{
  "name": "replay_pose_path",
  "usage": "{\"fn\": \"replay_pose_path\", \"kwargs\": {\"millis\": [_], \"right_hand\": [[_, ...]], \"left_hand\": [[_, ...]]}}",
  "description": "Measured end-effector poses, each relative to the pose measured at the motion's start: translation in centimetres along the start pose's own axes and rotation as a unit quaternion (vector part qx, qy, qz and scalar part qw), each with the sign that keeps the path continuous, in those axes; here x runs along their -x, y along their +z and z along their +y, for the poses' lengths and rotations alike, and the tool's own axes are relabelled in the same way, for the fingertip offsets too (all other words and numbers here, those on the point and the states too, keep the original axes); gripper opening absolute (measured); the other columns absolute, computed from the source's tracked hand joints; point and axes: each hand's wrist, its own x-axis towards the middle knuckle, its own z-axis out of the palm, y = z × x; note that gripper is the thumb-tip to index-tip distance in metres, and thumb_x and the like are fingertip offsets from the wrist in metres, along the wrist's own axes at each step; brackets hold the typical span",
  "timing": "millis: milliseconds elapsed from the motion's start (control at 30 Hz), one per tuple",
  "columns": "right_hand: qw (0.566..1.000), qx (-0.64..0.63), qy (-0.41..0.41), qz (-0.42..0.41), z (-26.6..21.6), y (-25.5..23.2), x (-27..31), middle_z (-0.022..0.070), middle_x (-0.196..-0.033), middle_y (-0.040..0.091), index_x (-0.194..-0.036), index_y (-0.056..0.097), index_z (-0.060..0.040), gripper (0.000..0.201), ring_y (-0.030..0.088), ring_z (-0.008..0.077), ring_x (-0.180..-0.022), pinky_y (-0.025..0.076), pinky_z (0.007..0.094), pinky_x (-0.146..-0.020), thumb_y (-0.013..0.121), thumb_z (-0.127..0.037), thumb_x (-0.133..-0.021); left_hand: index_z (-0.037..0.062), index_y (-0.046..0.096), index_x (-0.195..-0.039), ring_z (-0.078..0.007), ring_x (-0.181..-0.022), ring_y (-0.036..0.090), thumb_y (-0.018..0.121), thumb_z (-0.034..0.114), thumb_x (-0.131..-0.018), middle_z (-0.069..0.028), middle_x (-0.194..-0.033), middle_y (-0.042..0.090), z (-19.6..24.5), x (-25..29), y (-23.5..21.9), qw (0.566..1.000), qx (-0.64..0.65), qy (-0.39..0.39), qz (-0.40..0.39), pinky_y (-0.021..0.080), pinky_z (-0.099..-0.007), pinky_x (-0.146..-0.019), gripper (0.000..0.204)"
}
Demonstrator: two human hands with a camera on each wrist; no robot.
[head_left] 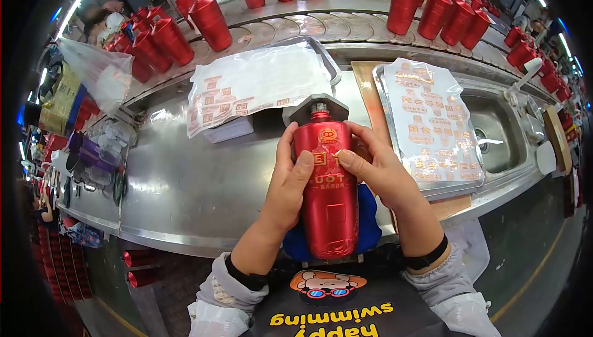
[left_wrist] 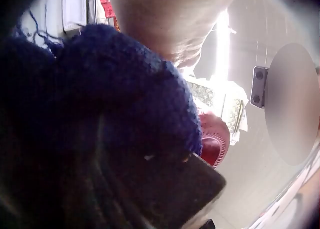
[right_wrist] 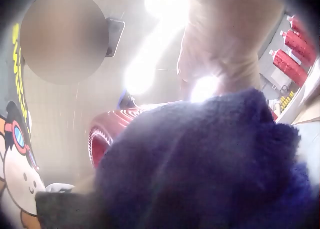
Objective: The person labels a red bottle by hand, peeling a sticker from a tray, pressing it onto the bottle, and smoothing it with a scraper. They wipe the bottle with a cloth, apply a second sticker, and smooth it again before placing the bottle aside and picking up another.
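Note:
A glossy red bottle (head_left: 330,219) with gold lettering lies on a padded rest in front of the person, its bare threaded neck pointing away. Blue fuzzy cloth (head_left: 369,216) shows beneath it. The left hand (head_left: 285,182) holds the bottle's left side near the shoulder, thumb on the front. On the other side, the right hand (head_left: 389,176) grips the shoulder, its thumb pressing beside a gold character sticker (head_left: 337,156). In the left wrist view the bottle's base (left_wrist: 216,134) peeks past dark blue cloth (left_wrist: 115,89). The right wrist view also shows the base (right_wrist: 107,131).
Gold-character sticker sheets lie on both sides: one sheet (head_left: 265,77) on a metal tray, another (head_left: 432,121) at right. Beyond runs a conveyor (head_left: 309,25) carrying several red bottles (head_left: 404,9). A sink (head_left: 494,139) is at far right, plastic cups (head_left: 92,164) at left.

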Motion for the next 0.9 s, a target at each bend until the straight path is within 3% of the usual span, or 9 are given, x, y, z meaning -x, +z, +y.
{"fn": "replay_pose_path", "kwargs": {"millis": [67, 167, 467, 567, 667, 767, 900], "right_hand": [[1.0, -0.018, 0.01, 0.005, -0.5, 0.3, -0.1, 0.0165, -0.13, 0.053, -0.141, 0.037, 0.0031, 0.074, 0.054, 0.0211, -0.119, 0.047, 0.0336, -0.096, 0.072, -0.036, -0.089], [0.996, 0.074, -0.03, 0.042, 0.7, 0.5, -0.6, 0.0235, -0.128, 0.055, -0.138, 0.038, 0.0089, 0.079, 0.054, 0.0253, -0.121, 0.044, 0.0341, -0.101, 0.073, -0.039, -0.087], [0.999, -0.043, -0.018, 0.012, 0.7, 0.2, -0.4, 0.0211, -0.128, 0.053, -0.139, 0.037, 0.0085, 0.079, 0.054, 0.0235, -0.118, 0.044, 0.0332, -0.099, 0.073, -0.04, -0.088], [0.993, -0.11, 0.031, 0.003, 0.5, 0.1, 0.0, 0.0209, -0.132, 0.051, -0.141, 0.035, 0.0083, 0.081, 0.052, 0.0238, -0.121, 0.043, 0.0329, -0.101, 0.072, -0.041, -0.088], [0.999, -0.029, -0.046, 0.002, 1.3, 0.5, -0.2, 0.0215, -0.134, 0.05, -0.144, 0.033, 0.0073, 0.085, 0.05, 0.0252, -0.125, 0.041, 0.0345, -0.104, 0.071, -0.044, -0.088], [0.999, 0.002, -0.037, -0.006, 1.6, 0.3, -0.3, 0.0223, -0.136, 0.048, -0.146, 0.03, 0.0063, 0.087, 0.047, 0.0273, -0.13, 0.038, 0.0366, -0.108, 0.071, -0.046, -0.088], [0.996, -0.079, -0.014, -0.037, 1.3, 0.0, 0.2, 0.0182, -0.14, 0.045, -0.15, 0.025, 0.0006, 0.094, 0.045, 0.0238, -0.13, 0.038, 0.0373, -0.108, 0.075, -0.045, -0.084]], "left_hand": [[0.0016, 0.011, -0.153, -0.0213, -0.127, 0.045, 0.047, 0.041, -0.102, -0.0181, -0.144, 0.037, -0.2, 0.0, -0.3, 1.0, 0.018, -0.003, 0.001, 0.04, -0.0341, -0.106, 0.073], [0.0014, 0.011, -0.153, -0.0219, -0.129, 0.044, 0.045, 0.044, -0.103, -0.0183, -0.145, 0.037, -0.1, 0.0, 0.0, 1.0, 0.01, -0.004, -0.002, 0.039, -0.0347, -0.107, 0.074], [0.0009, 0.012, -0.152, -0.0209, -0.127, 0.045, 0.049, 0.039, -0.102, -0.0173, -0.143, 0.038, -0.3, -0.2, -0.1, 1.0, -0.004, 0.005, 0.002, 0.039, -0.0341, -0.106, 0.073], [0.0011, 0.013, -0.152, -0.0204, -0.125, 0.047, 0.051, 0.038, -0.102, -0.0174, -0.141, 0.039, -0.1, -0.3, -0.1, 1.0, 0.01, -0.001, 0.004, 0.041, -0.0335, -0.105, 0.073], [0.002, 0.013, -0.152, -0.0204, -0.124, 0.048, 0.052, 0.038, -0.101, -0.0175, -0.141, 0.039, 0.0, -0.4, 0.0, 1.0, 0.004, -0.003, 0.002, 0.042, -0.0334, -0.104, 0.073], [0.0028, 0.013, -0.152, -0.021, -0.124, 0.048, 0.052, 0.039, -0.101, -0.0179, -0.142, 0.039, 0.4, -0.3, 0.2, 1.0, 0.003, -0.008, 0.002, 0.042, -0.034, -0.104, 0.073], [0.0035, 0.009, -0.153, -0.022, -0.126, 0.048, 0.05, 0.041, -0.101, -0.0184, -0.143, 0.039, 0.0, 0.0, -0.2, 1.0, 0.019, -0.001, -0.008, 0.042, -0.0351, -0.104, 0.076]]}}
